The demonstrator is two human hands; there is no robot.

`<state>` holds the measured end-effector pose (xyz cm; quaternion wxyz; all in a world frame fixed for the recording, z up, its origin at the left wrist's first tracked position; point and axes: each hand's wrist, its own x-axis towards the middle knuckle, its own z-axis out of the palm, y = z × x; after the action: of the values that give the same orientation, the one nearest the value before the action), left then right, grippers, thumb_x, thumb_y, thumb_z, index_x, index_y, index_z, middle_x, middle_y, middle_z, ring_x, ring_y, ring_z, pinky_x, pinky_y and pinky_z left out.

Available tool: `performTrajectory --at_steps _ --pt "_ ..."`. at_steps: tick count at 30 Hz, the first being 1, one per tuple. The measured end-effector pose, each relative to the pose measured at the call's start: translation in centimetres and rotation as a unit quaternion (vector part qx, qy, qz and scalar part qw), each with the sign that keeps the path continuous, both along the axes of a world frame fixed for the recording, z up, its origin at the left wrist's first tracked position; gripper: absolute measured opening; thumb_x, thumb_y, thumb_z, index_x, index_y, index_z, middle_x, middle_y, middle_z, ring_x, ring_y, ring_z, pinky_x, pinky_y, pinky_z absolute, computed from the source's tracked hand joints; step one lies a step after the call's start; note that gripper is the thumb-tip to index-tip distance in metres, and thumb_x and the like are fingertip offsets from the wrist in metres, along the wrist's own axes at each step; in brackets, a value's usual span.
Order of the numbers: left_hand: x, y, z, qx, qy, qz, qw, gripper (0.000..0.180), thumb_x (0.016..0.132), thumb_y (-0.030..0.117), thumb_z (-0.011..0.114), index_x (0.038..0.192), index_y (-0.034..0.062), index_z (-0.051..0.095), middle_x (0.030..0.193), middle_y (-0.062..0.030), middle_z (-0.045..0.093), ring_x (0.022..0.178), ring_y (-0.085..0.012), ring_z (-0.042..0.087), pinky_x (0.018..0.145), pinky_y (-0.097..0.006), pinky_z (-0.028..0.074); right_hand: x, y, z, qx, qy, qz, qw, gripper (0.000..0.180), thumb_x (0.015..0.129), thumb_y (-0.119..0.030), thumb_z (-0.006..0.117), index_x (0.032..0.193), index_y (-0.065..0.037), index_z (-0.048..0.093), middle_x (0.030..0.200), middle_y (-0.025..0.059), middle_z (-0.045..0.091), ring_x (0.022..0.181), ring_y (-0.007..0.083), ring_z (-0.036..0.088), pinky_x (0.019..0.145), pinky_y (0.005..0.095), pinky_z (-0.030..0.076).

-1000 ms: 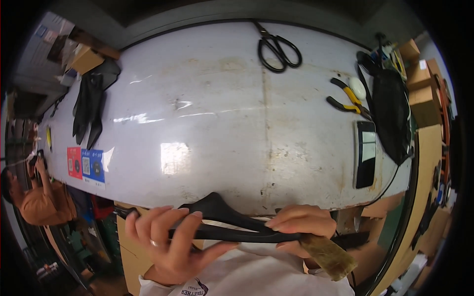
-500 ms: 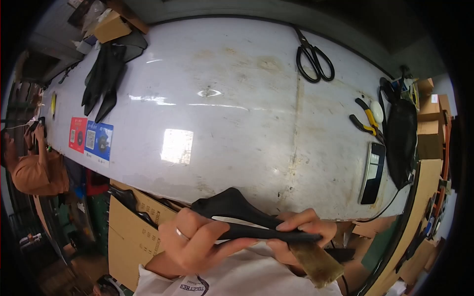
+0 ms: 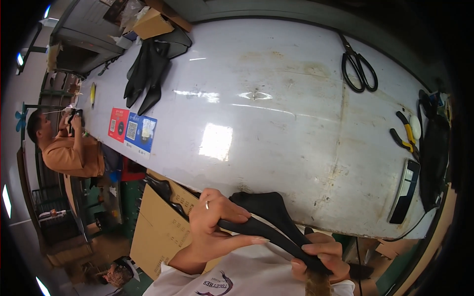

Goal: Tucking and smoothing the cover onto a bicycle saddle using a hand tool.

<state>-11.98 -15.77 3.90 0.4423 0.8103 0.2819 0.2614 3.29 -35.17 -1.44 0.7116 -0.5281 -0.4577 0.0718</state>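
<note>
A long black curved piece [image 3: 276, 207], split lengthwise by a narrow gap, is held over the table's near edge. It broadens at its left end and narrows to the right. My left hand [image 3: 210, 229], with a ring on one finger, pinches the near strip of it between fingers and thumb. At the narrow right end my right hand [image 3: 326, 254] is closed round it, fingers and thumb pressing on both strips. Below that hand a flat brownish strip [image 3: 317, 283] sticks out, partly cut off by the frame; how it is held is hidden.
On the white table [image 3: 281, 143] lie scissors [image 3: 359, 69], yellow-black pliers [image 3: 407, 133], a phone [image 3: 405, 191] and a black pouch-like thing [image 3: 435, 153]. Similar black pieces [image 3: 148, 74] lie at far left. Beside me stands a cardboard box [image 3: 160, 234]; a co-worker [image 3: 74, 153] sits farther left.
The view has swung, so the table things appear farther right. My left thumb has stretched along the black piece's near strip. The piece slants more downward to the right, and less of the brownish strip shows.
</note>
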Motion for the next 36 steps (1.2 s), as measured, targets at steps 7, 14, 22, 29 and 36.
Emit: performTrajectory --at_steps 7,14,22,29,36 --pt "1.3 0.1 -1.9 0.098 -0.084 0.029 0.991 0.041 0.092 0.041 0.082 0.074 0.0066 0.068 0.07 -0.002 0.071 0.057 -0.0181 0.058 0.062 -0.033 0.043 1.3 -0.5 -0.8 0.009 -0.03 0.025 0.999 0.07 0.076 -0.009 0.096 0.127 -0.003 0.049 0.102 0.0226 0.071 0.061 0.0254 0.068 0.05 0.0356 0.06" --pt "6.1 2.6 -1.2 0.069 -0.128 0.064 0.987 0.047 0.107 0.043 0.057 0.107 -0.0022 0.073 0.11 -0.0189 0.074 0.106 -0.032 0.071 0.096 -0.042 0.053 4.3 -6.0 3.8 -0.395 0.224 -0.056 0.889 0.042 0.09 -0.026 0.088 0.107 0.004 0.065 0.095 0.0194 0.075 0.073 0.0212 0.074 0.069 0.033 0.06" --pt "7.5 -0.1 -4.3 -0.426 -0.02 -0.105 0.898 0.029 0.104 0.012 0.067 0.127 -0.0028 0.061 0.108 -0.0032 0.069 0.097 -0.0075 0.061 0.084 -0.025 0.049 5.6 -8.6 1.9 -0.524 0.091 0.177 0.828 0.03 0.076 -0.021 0.096 0.087 -0.002 0.077 0.065 0.011 0.069 0.062 0.0186 0.072 0.061 0.0331 0.058" --pt "10.2 -3.1 -2.7 -0.255 0.043 -0.222 0.94 0.024 0.104 0.013 0.067 0.123 -0.0005 0.065 0.085 -0.0063 0.07 0.074 -0.0088 0.062 0.068 -0.025 0.05 5.8 -1.7 3.0 0.22 0.0 0.109 0.969 0.03 0.099 -0.022 0.077 0.085 0.002 0.065 0.081 0.0141 0.066 0.074 0.0281 0.067 0.071 0.0465 0.063" --pt "9.3 -5.4 -3.8 -0.273 0.119 -0.311 0.903 0.032 0.103 0.009 0.064 0.133 0.0058 0.054 0.082 -0.0166 0.068 0.07 -0.0326 0.07 0.064 -0.04 0.054 6.2 0.1 4.5 0.138 -0.146 0.162 0.966 0.035 0.096 -0.027 0.082 0.083 -0.001 0.065 0.073 0.009 0.066 0.061 0.0254 0.064 0.063 0.0418 0.062"
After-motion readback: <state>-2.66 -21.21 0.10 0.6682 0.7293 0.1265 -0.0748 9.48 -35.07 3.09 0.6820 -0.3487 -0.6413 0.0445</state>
